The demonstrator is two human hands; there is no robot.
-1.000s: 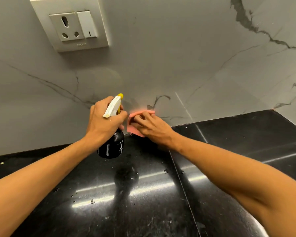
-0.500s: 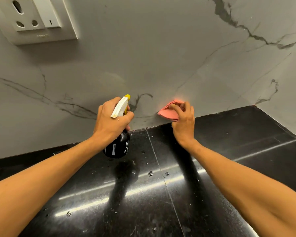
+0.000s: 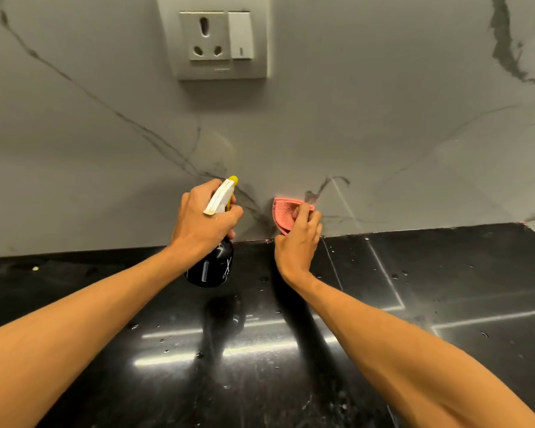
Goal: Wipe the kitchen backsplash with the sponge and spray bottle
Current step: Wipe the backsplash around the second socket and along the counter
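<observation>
Just right of frame centre, the folded pink sponge (image 3: 286,213) lies against the backsplash (image 3: 383,134) at its bottom edge, long axis near vertical, pinched by the curled fingers of the right hand (image 3: 297,242). Left of it, the left hand (image 3: 203,222) grips the spray bottle (image 3: 212,267), nozzle aimed at the backsplash. Wiping looks under way; how much remains I cannot tell.

White socket-and-switch plate (image 3: 221,41) above glossy black droplet-flecked countertop (image 3: 445,273)

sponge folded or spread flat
Folded: the sponge is bent into a curved wedge, pinched by the right hand against the backsplash.
</observation>
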